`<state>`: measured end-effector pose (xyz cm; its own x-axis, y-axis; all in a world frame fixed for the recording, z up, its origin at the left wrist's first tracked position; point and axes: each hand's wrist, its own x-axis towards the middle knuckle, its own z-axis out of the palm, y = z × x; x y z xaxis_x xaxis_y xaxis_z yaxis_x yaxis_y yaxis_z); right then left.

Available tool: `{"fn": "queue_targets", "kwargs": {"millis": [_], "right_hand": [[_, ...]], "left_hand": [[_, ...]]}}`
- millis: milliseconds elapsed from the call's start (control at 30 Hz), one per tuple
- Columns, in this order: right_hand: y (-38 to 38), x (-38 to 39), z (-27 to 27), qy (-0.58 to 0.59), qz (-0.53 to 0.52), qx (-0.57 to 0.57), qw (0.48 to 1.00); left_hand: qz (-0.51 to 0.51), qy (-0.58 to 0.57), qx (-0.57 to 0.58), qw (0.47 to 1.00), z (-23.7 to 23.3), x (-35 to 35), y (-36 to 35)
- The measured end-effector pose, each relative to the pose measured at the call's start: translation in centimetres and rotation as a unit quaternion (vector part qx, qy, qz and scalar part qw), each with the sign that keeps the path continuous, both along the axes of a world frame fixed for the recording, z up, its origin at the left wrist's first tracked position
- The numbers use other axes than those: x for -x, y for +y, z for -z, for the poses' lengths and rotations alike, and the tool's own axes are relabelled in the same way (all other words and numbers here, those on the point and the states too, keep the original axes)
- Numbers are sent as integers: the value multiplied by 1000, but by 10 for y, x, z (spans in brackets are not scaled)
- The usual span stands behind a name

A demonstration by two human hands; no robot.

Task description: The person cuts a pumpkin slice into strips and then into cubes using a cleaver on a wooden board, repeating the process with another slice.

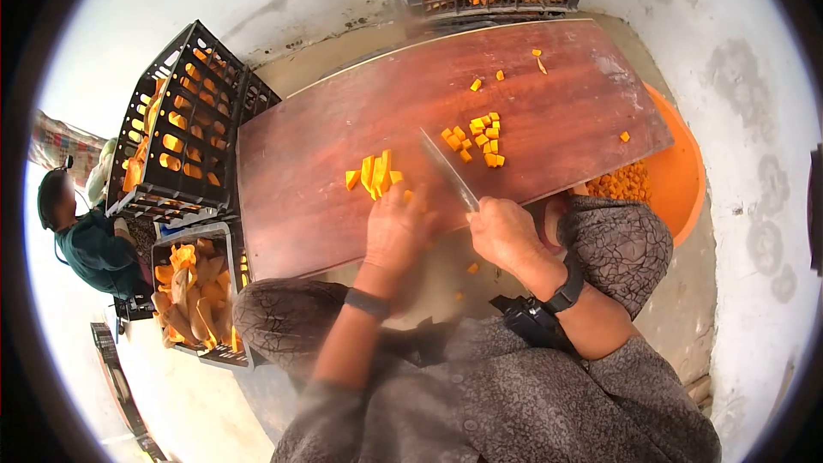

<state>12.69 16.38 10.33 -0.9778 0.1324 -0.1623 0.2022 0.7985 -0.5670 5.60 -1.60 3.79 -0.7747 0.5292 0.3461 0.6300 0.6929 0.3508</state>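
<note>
My right hand [506, 230] is closed round the handle of a knife [448, 169], whose blade points up and left over the reddish board [300, 137]. Beside the blade, on its right, lie small orange cubes [491, 133]. My left hand [399, 227] is blurred by motion at the board's near edge, with its fingertips at a group of orange strips [375, 173]. How its fingers are set cannot be made out. A few loose orange bits [476, 85] lie farther back on the board.
An orange basin [681, 176] with orange cubes stands under the board's right end. Black crates [176, 120] of orange pieces stand at the left, one more [497, 10] behind the board. A grey crate [244, 347] holds larger pieces. Another person [94, 249] is at the far left.
</note>
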Motion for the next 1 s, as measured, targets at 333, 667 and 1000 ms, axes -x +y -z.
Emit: {"fn": "queue_targets", "kwargs": {"millis": [333,667,1000], "right_hand": [[8,-1,-1,-3,18,7,1000],[14,2,9,14,42,-21,999],[17,3,14,-8,56,-22,998]], "left_hand": [[23,-19,-24,999,5,8,5],[30,-37,-40,998,17,14,18],[91,-74,-44,992,4,15,9]]}}
